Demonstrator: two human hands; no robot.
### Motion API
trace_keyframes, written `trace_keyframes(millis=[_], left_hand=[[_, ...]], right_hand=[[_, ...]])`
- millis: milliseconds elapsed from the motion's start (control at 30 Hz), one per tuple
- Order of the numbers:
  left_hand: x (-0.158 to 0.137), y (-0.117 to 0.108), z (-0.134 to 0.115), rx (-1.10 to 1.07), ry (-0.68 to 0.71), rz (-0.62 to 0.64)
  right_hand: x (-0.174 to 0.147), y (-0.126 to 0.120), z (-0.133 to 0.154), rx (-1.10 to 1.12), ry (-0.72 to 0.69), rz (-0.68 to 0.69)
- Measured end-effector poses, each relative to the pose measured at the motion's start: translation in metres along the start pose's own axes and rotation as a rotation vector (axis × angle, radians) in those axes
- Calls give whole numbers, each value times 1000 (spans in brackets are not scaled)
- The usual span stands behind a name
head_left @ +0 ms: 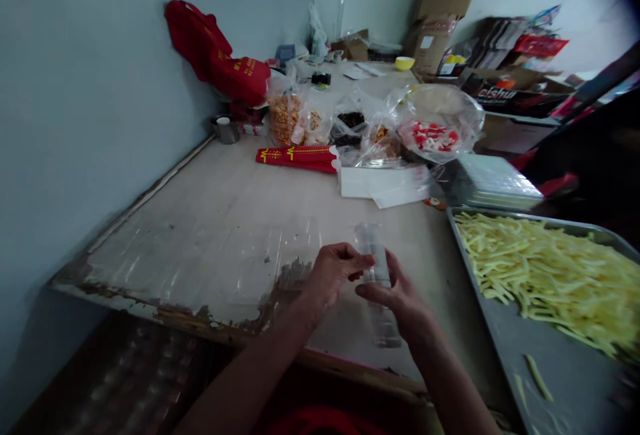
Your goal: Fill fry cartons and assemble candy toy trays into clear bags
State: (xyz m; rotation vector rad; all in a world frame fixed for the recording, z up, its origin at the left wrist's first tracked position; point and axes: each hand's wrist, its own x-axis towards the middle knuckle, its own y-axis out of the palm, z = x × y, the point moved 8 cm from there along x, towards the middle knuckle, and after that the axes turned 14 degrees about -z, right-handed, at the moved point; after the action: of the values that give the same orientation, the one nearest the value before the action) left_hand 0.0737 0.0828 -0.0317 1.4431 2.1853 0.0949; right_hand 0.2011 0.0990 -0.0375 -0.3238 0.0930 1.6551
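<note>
Clear plastic container (379, 272): left hand (332, 271) pinching at 9 o'clock, right hand (401, 293) gripping from 3; go easy, it'd probably dent.

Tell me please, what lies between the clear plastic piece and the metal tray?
In the head view, the right hand lies there, touching the clear plastic piece, then tabletop up to the metal tray.

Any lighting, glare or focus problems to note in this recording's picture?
Head view: dim overall, top-right corner nearly black. Head view: glare on the glossy plastic stack and streaky reflections on the tabletop. Head view: the clear plastic container at the right hand looks soft, and the pale yellow strips blur toward the right edge.
</note>
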Motion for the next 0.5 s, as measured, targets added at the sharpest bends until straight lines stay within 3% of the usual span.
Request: trace_keyframes(millis=[67, 133, 233, 333, 400, 433, 500], left_hand=[[17, 5, 14, -42, -113, 24], [35, 4, 20, -20, -171, 48], [60, -5, 17, 178, -141, 80], [69, -23, -10, 577, 111, -102], [54, -29, -39, 803, 378, -294], [43, -25, -48, 855, 484, -329], [21, -4, -47, 803, 532, -181]], right_hand=[[2, -23, -10, 134, 146, -34], [6, -55, -17, 180, 210, -164], [10, -94, -15, 115, 153, -310], [11, -100, -6, -42, 17, -322], [9, -90, -3, -118, -52, -301], [8, -83, -2, -150, -86, -296], [6, -69, 0, -230, -152, -291]])
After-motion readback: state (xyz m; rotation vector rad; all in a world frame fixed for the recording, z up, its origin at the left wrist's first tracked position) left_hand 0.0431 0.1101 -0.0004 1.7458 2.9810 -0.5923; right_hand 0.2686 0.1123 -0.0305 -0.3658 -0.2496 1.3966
